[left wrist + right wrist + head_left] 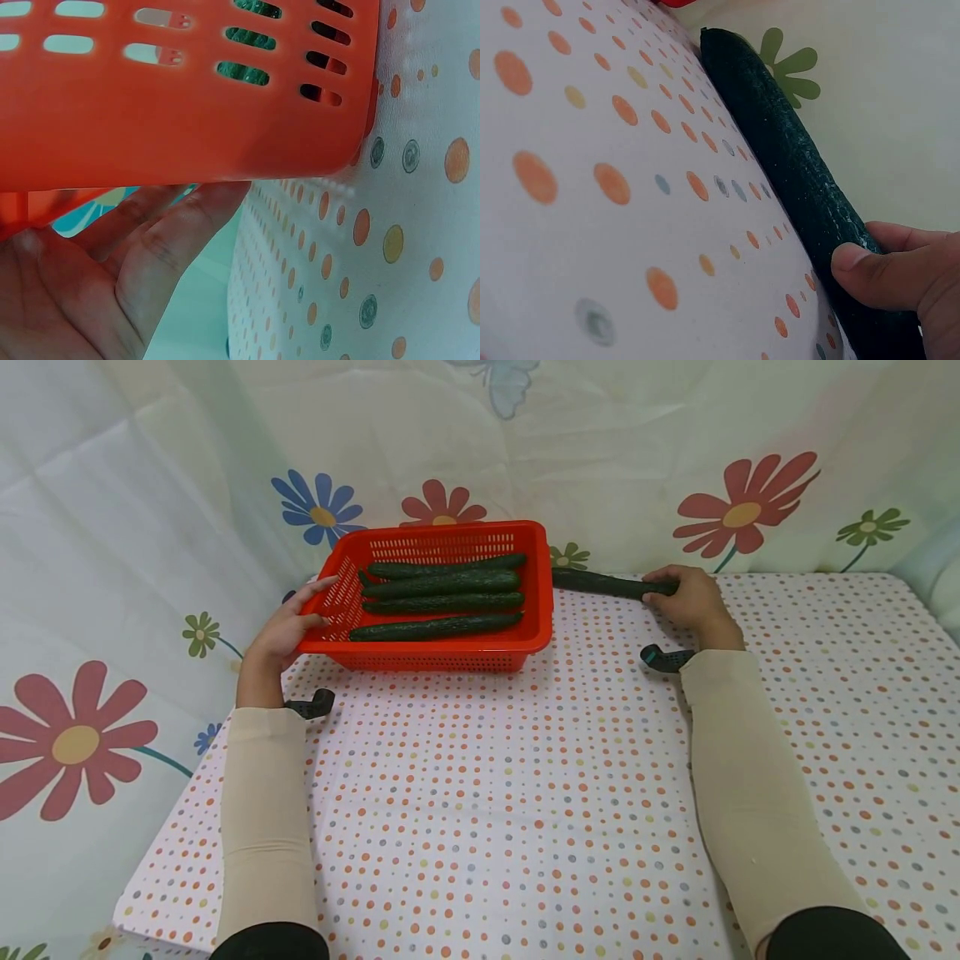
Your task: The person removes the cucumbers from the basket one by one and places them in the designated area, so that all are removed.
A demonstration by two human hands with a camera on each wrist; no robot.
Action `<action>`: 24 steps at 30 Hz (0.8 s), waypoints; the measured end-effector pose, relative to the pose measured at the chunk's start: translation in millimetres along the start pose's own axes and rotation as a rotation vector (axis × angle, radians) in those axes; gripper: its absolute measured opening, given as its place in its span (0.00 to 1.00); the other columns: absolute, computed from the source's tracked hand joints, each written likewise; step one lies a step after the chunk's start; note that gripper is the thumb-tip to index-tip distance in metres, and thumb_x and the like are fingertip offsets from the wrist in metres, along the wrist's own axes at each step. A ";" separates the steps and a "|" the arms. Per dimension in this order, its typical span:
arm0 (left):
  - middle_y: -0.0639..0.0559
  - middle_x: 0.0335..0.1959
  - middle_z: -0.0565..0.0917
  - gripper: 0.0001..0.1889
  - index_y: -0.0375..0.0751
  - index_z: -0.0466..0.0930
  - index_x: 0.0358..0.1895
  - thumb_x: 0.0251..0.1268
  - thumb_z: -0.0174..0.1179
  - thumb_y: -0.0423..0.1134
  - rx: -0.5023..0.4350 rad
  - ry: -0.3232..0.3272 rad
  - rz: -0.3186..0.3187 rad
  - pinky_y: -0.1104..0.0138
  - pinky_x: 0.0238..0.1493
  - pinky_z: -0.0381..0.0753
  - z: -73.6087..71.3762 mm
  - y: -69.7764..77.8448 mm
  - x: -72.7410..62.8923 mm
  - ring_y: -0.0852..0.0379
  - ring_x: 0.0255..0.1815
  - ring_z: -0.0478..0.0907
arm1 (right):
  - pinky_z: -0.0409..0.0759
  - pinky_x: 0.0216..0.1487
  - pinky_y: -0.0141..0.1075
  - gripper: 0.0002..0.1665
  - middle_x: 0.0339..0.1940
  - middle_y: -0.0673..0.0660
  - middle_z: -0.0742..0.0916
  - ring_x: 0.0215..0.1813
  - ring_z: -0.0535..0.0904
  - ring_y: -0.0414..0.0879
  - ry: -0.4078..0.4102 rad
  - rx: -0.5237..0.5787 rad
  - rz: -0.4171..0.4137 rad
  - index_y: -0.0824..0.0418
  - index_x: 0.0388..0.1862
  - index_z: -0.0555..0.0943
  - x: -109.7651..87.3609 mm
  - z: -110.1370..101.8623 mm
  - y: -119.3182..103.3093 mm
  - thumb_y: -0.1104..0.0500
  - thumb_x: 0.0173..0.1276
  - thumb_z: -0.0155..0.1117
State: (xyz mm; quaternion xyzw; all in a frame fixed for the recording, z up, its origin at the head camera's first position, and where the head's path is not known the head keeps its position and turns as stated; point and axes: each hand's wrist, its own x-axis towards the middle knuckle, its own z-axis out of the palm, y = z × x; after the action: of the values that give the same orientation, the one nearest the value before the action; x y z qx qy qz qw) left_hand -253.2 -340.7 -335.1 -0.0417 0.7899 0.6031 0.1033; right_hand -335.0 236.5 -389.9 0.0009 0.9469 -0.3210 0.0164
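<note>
Head view: a cucumber in the right hand points at the basket's right end

At the far left, the left hand (285, 622) grips the left end of the red basket (427, 648), digits over its rim. Inside, four cucumbers (442, 584) lie roughly parallel to the basket's long sides, the nearest one set apart from the other three.

Next comes the basket's raised right wall, standing between those four and the held cucumber (600, 582). This one lies directly left of the right hand (690, 602), which pinches it near its right end. Its long axis runs roughly left to right, towards the basket's rear half; that line seems the relation any move hinges on, with the right wall as the obstacle. The right wrist view shows its far tip just beside the basket, apart from it. Whether it rests on the dotted table (487, 793) I cannot tell. Behind it hangs a flowered cloth (592, 443), close by.
</note>
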 end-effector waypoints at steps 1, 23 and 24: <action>0.45 0.74 0.55 0.34 0.69 0.58 0.75 0.73 0.47 0.30 -0.003 0.002 -0.001 0.72 0.40 0.86 0.1 0.0 -0.3 0.48 0.60 0.70 | 0.62 0.71 0.62 0.29 0.69 0.70 0.73 0.68 0.66 0.66 -0.001 -0.003 -0.001 0.62 0.69 0.71 -0.1 -0.2 0.1 0.51 0.74 0.54; 0.45 0.74 0.55 0.34 0.71 0.58 0.74 0.72 0.48 0.31 0.015 0.012 -0.009 0.72 0.40 0.85 0.7 1.1 -2.0 0.49 0.60 0.70 | 0.64 0.69 0.63 0.28 0.63 0.69 0.80 0.70 0.68 0.65 0.127 -0.036 -0.155 0.63 0.65 0.76 -11.5 -27.6 -35.1 0.49 0.73 0.55; 0.45 0.74 0.55 0.34 0.71 0.58 0.74 0.72 0.48 0.31 0.012 0.012 -0.012 0.72 0.40 0.85 0.7 1.0 -2.1 0.49 0.61 0.70 | 0.64 0.69 0.63 0.28 0.63 0.68 0.80 0.69 0.68 0.65 0.125 -0.035 -0.161 0.63 0.65 0.76 -12.1 -28.3 -38.0 0.49 0.73 0.55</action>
State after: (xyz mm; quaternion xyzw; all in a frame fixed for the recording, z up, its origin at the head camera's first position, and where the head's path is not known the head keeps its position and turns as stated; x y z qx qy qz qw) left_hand -251.3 -339.9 -333.9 -0.0494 0.7939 0.5974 0.1022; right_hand -324.3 223.7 -343.9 -0.0555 0.9486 -0.3038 -0.0684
